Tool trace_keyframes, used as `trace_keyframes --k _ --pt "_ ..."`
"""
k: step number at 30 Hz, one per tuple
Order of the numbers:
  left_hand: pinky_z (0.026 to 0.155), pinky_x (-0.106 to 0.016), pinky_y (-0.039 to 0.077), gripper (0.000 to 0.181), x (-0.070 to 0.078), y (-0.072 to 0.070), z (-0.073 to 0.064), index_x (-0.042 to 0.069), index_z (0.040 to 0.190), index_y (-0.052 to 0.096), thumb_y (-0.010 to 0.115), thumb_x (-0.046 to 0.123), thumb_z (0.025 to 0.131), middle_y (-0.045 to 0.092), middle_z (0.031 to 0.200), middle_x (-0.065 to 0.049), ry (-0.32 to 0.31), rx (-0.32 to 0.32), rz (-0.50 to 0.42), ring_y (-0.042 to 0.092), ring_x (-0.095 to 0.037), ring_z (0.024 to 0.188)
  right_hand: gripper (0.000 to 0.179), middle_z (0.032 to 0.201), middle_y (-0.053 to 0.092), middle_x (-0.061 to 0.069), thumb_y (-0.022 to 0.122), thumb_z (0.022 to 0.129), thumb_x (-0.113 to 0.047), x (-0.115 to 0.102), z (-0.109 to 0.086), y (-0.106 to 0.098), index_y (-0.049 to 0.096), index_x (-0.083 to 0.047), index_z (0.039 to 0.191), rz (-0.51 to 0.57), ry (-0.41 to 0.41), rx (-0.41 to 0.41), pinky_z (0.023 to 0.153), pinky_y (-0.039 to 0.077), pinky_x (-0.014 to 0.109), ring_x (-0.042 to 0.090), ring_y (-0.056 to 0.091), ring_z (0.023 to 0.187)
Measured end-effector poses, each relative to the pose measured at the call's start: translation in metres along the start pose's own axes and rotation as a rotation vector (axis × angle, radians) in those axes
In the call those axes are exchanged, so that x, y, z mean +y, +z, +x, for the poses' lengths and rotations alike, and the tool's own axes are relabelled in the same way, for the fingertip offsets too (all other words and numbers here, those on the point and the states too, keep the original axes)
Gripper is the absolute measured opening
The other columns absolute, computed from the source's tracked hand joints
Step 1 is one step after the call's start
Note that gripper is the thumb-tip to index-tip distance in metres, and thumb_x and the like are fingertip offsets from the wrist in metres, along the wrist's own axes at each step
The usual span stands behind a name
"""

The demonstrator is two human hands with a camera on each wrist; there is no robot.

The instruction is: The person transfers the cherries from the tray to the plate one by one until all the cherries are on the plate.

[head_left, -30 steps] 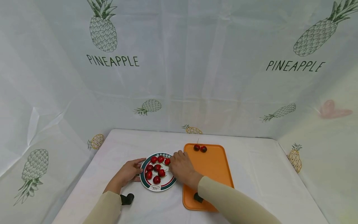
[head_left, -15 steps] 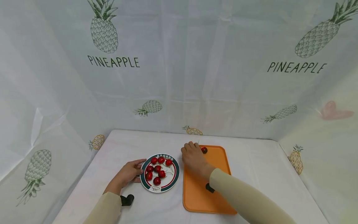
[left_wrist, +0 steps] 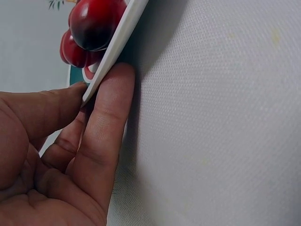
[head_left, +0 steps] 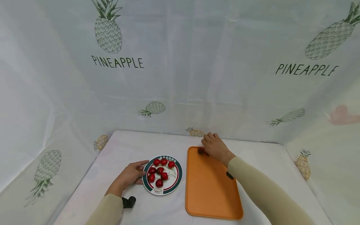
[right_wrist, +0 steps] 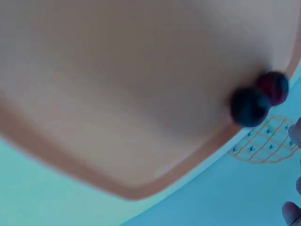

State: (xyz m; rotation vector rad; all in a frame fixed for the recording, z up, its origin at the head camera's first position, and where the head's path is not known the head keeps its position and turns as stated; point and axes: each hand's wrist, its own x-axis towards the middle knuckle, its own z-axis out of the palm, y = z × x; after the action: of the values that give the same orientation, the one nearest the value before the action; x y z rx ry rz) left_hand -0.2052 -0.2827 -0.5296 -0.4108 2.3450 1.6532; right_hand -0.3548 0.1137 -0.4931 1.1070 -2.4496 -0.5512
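Observation:
My left hand [head_left: 130, 175] holds the left rim of a round white plate [head_left: 175, 184] with a green band. In the left wrist view the thumb [left_wrist: 51, 110] lies over the rim and a finger [left_wrist: 110, 101] underneath. Several red cherries [head_left: 159, 183] with stems lie on the plate. Over the far end of an orange tray [head_left: 212, 190] is my right hand [head_left: 216, 147], partly covering two dark cherries [head_left: 201, 151]. In the right wrist view these cherries [right_wrist: 250, 107] sit at the tray's edge; the fingertips [right_wrist: 295, 134] are apart from them, with nothing held.
The plate and tray stand side by side on a white-covered table [head_left: 157, 145]. A hanging cloth [head_left: 180, 72] printed with pineapples rises behind the table's far edge and at both sides. Black straps [head_left: 128, 202] are on the wrists.
My right hand has left the plate's right rim and travelled right and away to the tray's far cherries. The left hand stays at the plate.

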Motion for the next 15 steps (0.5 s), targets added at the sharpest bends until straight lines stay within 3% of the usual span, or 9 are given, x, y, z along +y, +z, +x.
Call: trace_keyframes --k 4,10,15 --pt "0.071 -0.038 0.066 0.056 -0.001 0.000 0.000 0.013 0.152 0.057 0.064 -0.004 0.099 0.062 0.127 -0.020 -0.003 0.005 -0.008 0.069 -0.020 0.088 0.023 0.116 0.059 0.011 0.078 0.095 -0.010 0.010 0.002 0.005 0.062 -0.005 0.110 -0.022 -0.029 -0.027 0.086 0.047 0.040 0.029 0.049 0.101" --pt "0.071 -0.039 0.066 0.056 -0.001 0.000 0.001 0.013 0.153 0.057 0.064 -0.004 0.099 0.062 0.127 -0.020 -0.005 0.005 -0.006 0.069 -0.020 0.087 0.017 0.111 0.057 0.009 0.074 0.099 -0.012 0.014 0.009 0.013 0.061 -0.006 0.107 -0.049 -0.071 -0.021 0.084 0.045 0.038 0.027 0.046 0.096" --pt "0.071 -0.038 0.066 0.056 -0.001 0.000 0.001 0.013 0.152 0.057 0.063 -0.003 0.099 0.063 0.130 -0.020 -0.002 0.003 -0.006 0.070 -0.020 0.088 0.025 0.111 0.057 0.007 0.082 0.092 -0.010 0.014 0.015 0.018 0.061 -0.008 0.106 -0.069 -0.127 -0.016 0.085 0.045 0.036 0.027 0.046 0.099"
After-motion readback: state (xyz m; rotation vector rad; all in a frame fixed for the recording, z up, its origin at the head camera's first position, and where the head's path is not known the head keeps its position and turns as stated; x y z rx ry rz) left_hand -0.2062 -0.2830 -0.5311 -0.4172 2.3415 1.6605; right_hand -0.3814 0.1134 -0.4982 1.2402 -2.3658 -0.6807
